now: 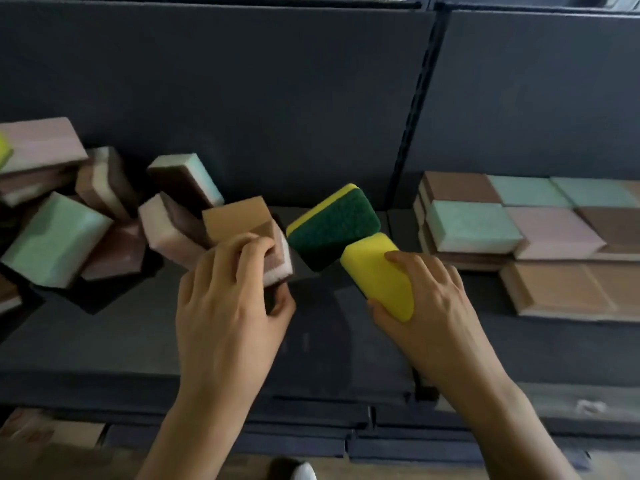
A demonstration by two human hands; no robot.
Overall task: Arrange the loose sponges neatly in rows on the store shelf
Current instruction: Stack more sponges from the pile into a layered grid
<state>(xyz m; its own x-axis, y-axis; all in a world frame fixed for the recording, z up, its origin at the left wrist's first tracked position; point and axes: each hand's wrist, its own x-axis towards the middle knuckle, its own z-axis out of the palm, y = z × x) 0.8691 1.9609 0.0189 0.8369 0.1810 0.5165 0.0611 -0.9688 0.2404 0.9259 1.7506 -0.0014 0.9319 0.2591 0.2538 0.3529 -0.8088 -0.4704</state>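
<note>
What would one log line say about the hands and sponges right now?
left hand: grips tan-topped sponge | right hand: grips yellow sponge | green-topped sponge: tilted between hands | neat rows: right side

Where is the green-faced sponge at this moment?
Head view, shelf centre: the green-faced sponge lies tilted between the hands, right of the tan sponge the left hand grips, beside the yellow sponge in the right hand.

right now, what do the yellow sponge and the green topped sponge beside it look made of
Yellow sponge: likely soft foam, matte, smooth even face, rounded corners. Green topped sponge: a yellow foam layer backing a dark green pad that looks rough and fibrous, probably scouring fibre. Blur hides the pores.
</note>
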